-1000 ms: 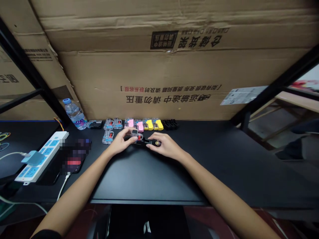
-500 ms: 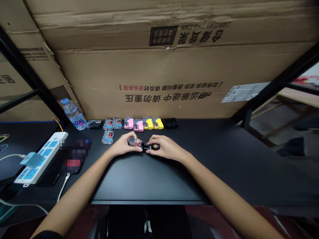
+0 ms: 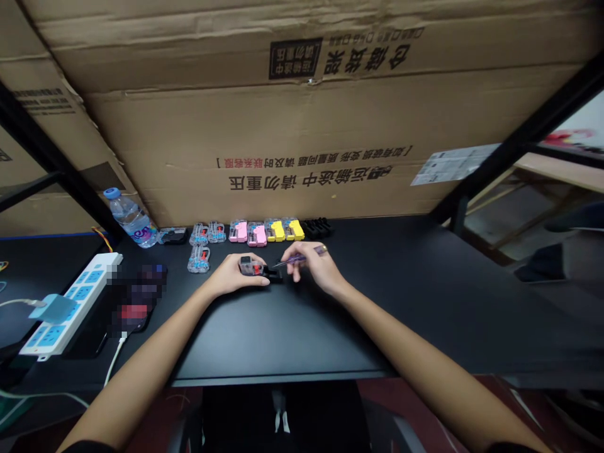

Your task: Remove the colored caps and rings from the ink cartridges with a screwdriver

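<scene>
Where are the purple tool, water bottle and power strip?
Purple tool [image 3: 296, 258]: head view, on its handle.
Water bottle [image 3: 133, 218]: head view, on the middle of its body.
Power strip [image 3: 82, 293]: head view, on its socket face, near the middle.

head view | from wearer's head, above desk [image 3: 283, 346] | facing forward and down | middle distance: hands [image 3: 230, 274] near centre, cardboard [image 3: 259, 119] across upper half

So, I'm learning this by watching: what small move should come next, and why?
Probably settle the tip of the purple tool onto the black piece: the right hand holds the tool angled that way, and the left hand grips the clear block alongside. Whether the tip already touches is too small to tell.
</scene>
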Demonstrator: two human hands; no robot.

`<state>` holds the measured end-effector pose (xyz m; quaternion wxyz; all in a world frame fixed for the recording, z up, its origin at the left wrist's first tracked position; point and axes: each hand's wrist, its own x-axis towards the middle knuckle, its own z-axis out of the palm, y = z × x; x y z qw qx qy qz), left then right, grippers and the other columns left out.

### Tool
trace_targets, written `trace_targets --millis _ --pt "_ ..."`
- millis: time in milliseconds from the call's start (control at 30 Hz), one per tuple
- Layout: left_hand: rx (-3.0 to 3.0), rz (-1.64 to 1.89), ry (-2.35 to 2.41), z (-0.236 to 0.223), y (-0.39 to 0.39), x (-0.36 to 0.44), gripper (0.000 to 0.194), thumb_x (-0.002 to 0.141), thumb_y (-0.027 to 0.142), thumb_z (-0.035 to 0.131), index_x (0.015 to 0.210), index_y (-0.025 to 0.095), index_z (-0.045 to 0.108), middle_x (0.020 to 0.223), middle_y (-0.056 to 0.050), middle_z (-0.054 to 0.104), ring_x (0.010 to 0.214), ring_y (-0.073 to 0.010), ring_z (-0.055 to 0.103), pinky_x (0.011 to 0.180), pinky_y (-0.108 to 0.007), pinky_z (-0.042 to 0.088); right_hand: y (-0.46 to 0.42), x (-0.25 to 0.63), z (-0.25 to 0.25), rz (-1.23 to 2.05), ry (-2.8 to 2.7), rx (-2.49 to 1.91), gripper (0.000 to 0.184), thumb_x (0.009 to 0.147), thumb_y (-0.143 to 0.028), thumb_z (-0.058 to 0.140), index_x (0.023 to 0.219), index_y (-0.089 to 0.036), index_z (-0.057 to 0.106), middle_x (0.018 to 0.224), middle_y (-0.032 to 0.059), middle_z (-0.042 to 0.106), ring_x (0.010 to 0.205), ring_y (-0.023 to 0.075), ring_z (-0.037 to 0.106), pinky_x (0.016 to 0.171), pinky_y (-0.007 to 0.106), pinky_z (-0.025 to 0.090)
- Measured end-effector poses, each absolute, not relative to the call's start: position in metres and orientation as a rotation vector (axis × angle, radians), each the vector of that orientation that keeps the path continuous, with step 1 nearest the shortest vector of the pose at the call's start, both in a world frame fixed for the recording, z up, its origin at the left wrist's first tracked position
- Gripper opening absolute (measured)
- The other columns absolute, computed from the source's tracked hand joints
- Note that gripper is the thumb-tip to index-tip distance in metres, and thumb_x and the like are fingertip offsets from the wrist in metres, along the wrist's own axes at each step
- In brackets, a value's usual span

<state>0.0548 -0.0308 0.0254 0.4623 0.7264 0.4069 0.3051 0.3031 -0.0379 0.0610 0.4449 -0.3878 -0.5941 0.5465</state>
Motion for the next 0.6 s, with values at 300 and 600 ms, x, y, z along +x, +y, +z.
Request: trace_targets --millis 300,600 --pt "1.790 0.709 0.990 0.025 -0.029 0.053 0.055 0.076 0.050 0.090 0.117 0.015 0.080 0.105 -0.007 0.083 0.096 -0.0257 0.076 0.095 -0.037 0.059 -0.041 0.283 0.030 1.414 -1.272 -0.977 0.050 0.082 -0.068 0.079 0.074 -0.020 0.067 0.057 -0.0028 0.063 0.041 0.0125 0.059 0.051 0.029 0.059" --pt "1.775 0.680 0.979 0.024 -0.030 0.052 0.060 0.073 0.048 0.093 0.121 0.014 0.080 0.106 -0.008 0.083 0.095 -0.0252 0.076 0.095 -0.036 0.060 -0.042 0.283 0.034 1.275 -1.291 -1.019 0.052 0.085 -0.068 0.079 0.069 -0.020 0.069 0.056 0.0020 0.068 0.044 0.0138 0.060 0.046 0.026 0.050"
